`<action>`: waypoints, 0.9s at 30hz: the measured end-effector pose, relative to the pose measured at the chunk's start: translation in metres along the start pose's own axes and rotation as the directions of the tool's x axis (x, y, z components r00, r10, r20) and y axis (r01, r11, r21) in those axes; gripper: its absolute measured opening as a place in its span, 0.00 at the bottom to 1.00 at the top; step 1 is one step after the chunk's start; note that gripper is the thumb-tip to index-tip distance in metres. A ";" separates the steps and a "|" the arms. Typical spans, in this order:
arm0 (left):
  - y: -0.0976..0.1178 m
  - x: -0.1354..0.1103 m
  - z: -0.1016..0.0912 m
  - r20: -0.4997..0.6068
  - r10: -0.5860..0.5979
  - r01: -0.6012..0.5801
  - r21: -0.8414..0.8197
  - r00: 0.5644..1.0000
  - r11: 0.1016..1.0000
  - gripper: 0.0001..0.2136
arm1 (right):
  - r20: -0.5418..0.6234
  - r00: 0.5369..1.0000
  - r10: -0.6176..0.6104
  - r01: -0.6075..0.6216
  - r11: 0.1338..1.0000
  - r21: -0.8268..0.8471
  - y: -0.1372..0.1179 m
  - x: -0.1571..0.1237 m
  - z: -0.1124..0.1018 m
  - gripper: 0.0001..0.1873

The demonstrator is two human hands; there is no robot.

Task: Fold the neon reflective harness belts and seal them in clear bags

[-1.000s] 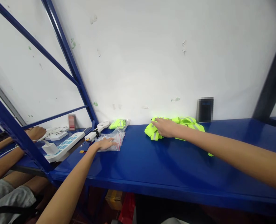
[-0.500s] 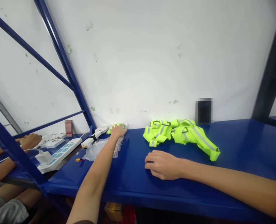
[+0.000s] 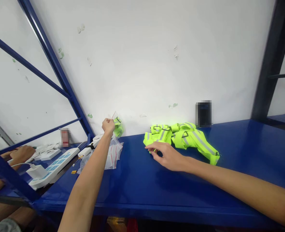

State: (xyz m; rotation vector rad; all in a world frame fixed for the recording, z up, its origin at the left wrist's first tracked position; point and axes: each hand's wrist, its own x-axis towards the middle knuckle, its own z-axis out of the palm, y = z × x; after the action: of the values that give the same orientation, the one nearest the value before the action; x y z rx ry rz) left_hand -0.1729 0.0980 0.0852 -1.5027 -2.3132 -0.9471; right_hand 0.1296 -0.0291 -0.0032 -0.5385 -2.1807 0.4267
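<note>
My left hand [image 3: 108,125] pinches the upper edge of a clear zip bag [image 3: 119,129] and holds it up near the wall. Inside the bag is a bundle of neon yellow webbing [image 3: 117,125] with a dark buckle. My right hand [image 3: 165,155] hovers over the blue shelf with fingers apart and nothing in them. Just behind its fingers lies a tangled neon yellow reflective strap harness [image 3: 184,137] with grey stripes and black buckles. Flat clear zip bags [image 3: 113,154] with red seal lines lie below my left hand, partly hidden by my forearm.
A white power strip [image 3: 54,167] and a plugged-in adapter [image 3: 37,171] sit at the left. Blurred out, a dark box [image 3: 203,114] leans on the wall. Another person's hand [image 3: 23,154] is beyond the blue post [image 3: 9,170]. The blue shelf [image 3: 137,180] spans the front.
My left hand has lifted the bag with the neon webbing off the shelf. My right hand has risen slightly towards the harness and its fingers have opened. The view has shifted a little right.
</note>
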 end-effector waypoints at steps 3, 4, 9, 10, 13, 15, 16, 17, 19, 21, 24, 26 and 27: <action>0.019 -0.032 -0.030 0.022 0.111 -0.109 -0.077 0.994 0.991 0.16 | -0.027 0.971 0.238 -0.212 0.907 0.365 -0.005 0.010 0.002 0.13; 0.024 -0.052 -0.037 0.056 0.235 -0.226 -0.130 0.970 0.965 0.14 | 0.004 0.951 0.308 -0.271 0.831 0.485 -0.006 0.011 0.004 0.12; 0.027 -0.171 -0.048 0.446 0.532 -0.359 -0.417 0.720 0.835 0.08 | 0.215 0.886 0.410 -0.441 0.604 0.664 -0.008 0.000 0.022 0.12; 0.023 -0.189 -0.045 0.478 0.560 -0.342 -0.469 0.676 0.814 0.08 | 0.217 0.895 0.390 -0.432 0.634 0.642 -0.008 -0.004 0.024 0.14; 0.015 -0.217 -0.029 0.547 0.570 -0.207 -0.586 0.613 0.784 0.08 | 0.169 0.949 0.266 -0.314 0.833 0.455 -0.007 -0.015 0.022 0.14; 0.014 -0.222 -0.016 0.554 0.565 -0.097 -0.656 0.612 0.748 0.10 | 0.133 0.970 0.206 -0.238 0.922 0.306 -0.003 -0.019 0.018 0.12; 0.015 -0.223 -0.009 0.544 0.560 -0.047 -0.689 0.625 0.723 0.12 | 0.111 0.972 0.209 -0.231 0.938 0.258 -0.001 -0.019 0.017 0.12; 0.017 -0.224 -0.003 0.523 0.545 -0.004 -0.720 0.655 0.694 0.13 | 0.085 0.969 0.231 -0.245 0.943 0.227 0.001 -0.019 0.015 0.14; 0.020 -0.226 0.007 0.486 0.533 0.031 -0.759 0.693 0.651 0.16 | 0.043 0.954 0.296 -0.299 0.935 0.191 0.005 -0.018 0.013 0.18; 0.021 -0.229 0.013 0.468 0.552 0.035 -0.783 0.691 0.620 0.17 | 0.035 0.937 0.348 -0.348 0.920 0.179 0.007 -0.016 0.013 0.20; 0.020 -0.230 0.015 0.437 0.588 0.007 -0.807 0.681 0.591 0.17 | 0.049 0.932 0.358 -0.361 0.914 0.186 0.007 -0.015 0.012 0.18; 0.018 -0.230 0.014 0.403 0.602 -0.041 -0.808 0.690 0.587 0.17 | 0.044 0.937 0.346 -0.348 0.919 0.186 0.007 -0.016 0.013 0.17; 0.018 -0.230 0.013 0.388 0.612 -0.066 -0.807 0.689 0.586 0.17 | 0.043 0.939 0.341 -0.343 0.921 0.185 0.008 -0.017 0.013 0.17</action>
State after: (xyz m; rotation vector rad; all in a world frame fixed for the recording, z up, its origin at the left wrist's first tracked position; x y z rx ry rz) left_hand -0.0516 -0.0576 -0.0345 -2.9389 -1.7978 -1.5547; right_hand 0.1307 -0.0327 -0.0254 -0.8152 -2.0283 0.8190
